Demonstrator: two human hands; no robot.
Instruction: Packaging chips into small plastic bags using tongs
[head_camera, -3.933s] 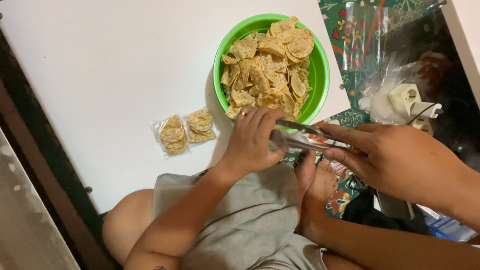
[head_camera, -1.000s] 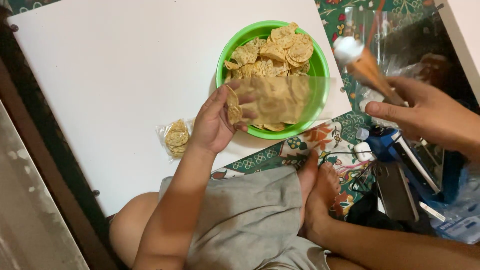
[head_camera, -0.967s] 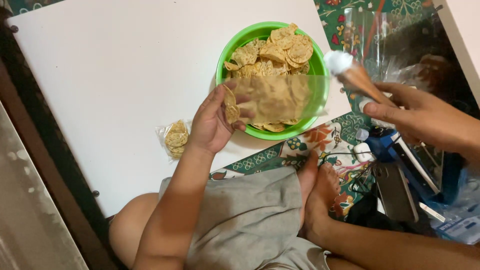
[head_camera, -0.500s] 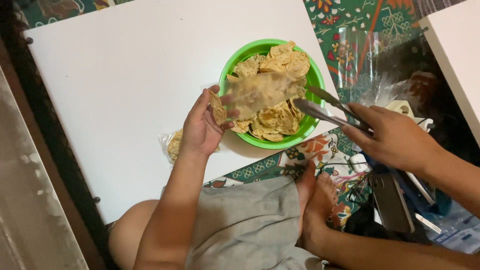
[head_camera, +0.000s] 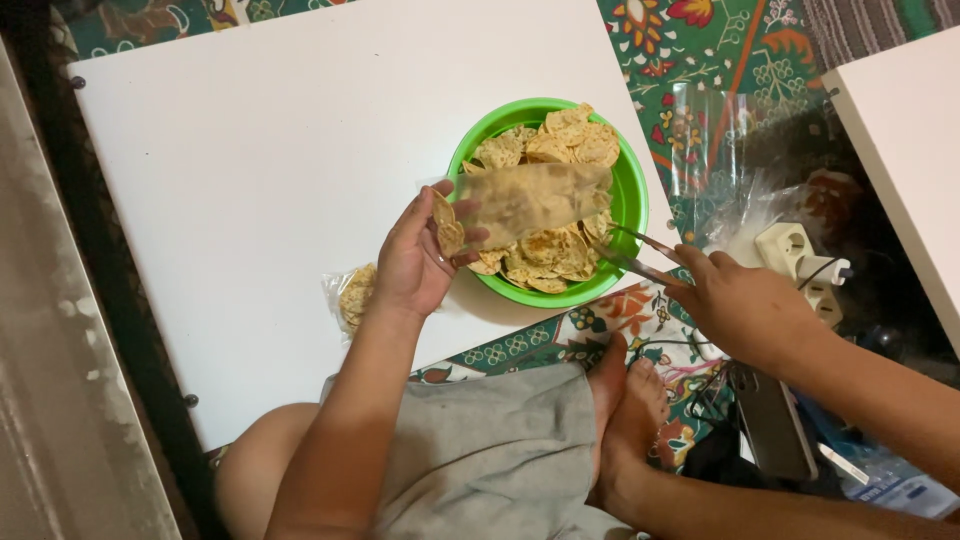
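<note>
A green bowl full of round yellow crackers stands on a white board. My left hand holds a clear plastic bag with a few crackers in it, stretched sideways over the bowl. My right hand grips metal tongs, whose tips reach into the bowl's right side among the crackers, just below the bag's open end.
A sealed packet of crackers lies on the board left of my left hand. To the right are clear plastic bags, a white power strip, a phone and a patterned green cloth. My bare foot rests below the bowl.
One second ago my right hand held a different object with a white end beside the bowl; now it holds tongs in the bowl. The second sealed packet is no longer visible.
</note>
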